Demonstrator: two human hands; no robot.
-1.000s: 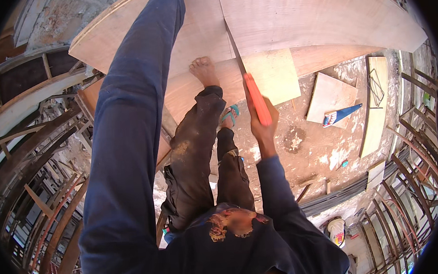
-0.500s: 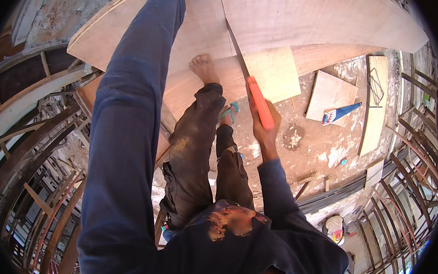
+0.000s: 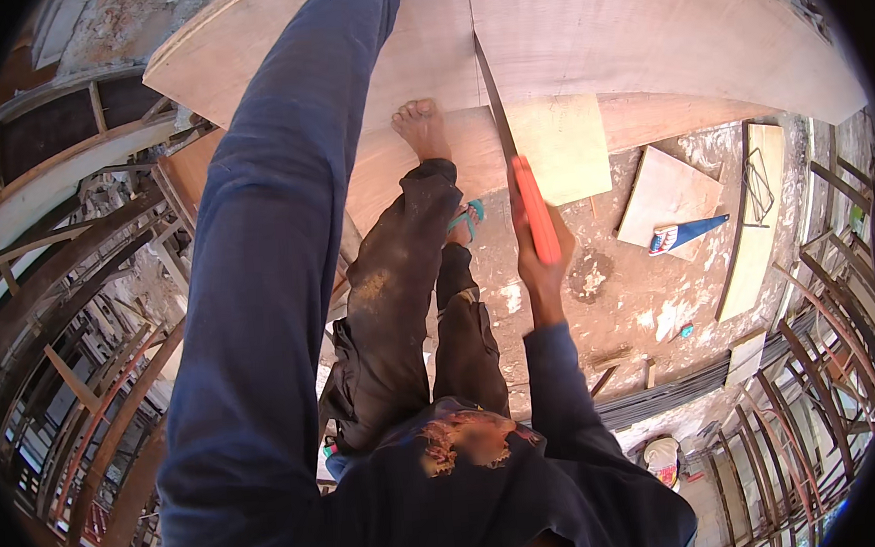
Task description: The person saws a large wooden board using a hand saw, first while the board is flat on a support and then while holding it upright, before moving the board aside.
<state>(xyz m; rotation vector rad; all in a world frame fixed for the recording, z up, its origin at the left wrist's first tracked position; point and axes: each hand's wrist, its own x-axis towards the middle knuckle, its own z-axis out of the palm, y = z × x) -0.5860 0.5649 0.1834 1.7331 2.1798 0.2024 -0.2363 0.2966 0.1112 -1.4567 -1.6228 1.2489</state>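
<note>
My right hand [image 3: 546, 281] is closed around the orange handle of a handsaw [image 3: 536, 212]. The saw's narrow-looking blade points away from me and meets a large pale plywood sheet [image 3: 643, 35] along a thin dark line running across it. My left arm stretches far forward over the sheet, and its hand lies beyond the top of the view. My bare left foot [image 3: 421, 132] presses on the plywood, left of the blade. My other foot, in a teal flip-flop [image 3: 468, 217], is on the floor.
Below the sheet's near edge is a cream board [image 3: 558, 156]. A second saw with a blue blade [image 3: 700, 227] lies on a square wooden panel [image 3: 673, 184] at right. Beyond it, a long board [image 3: 759, 209] carries a bent metal frame. Curved wooden frames [image 3: 115, 414] crowd the left side.
The view has shifted a little, so the scene sits farther right. The saw and my right hand have come slightly nearer to me, with the blade still on the line.
</note>
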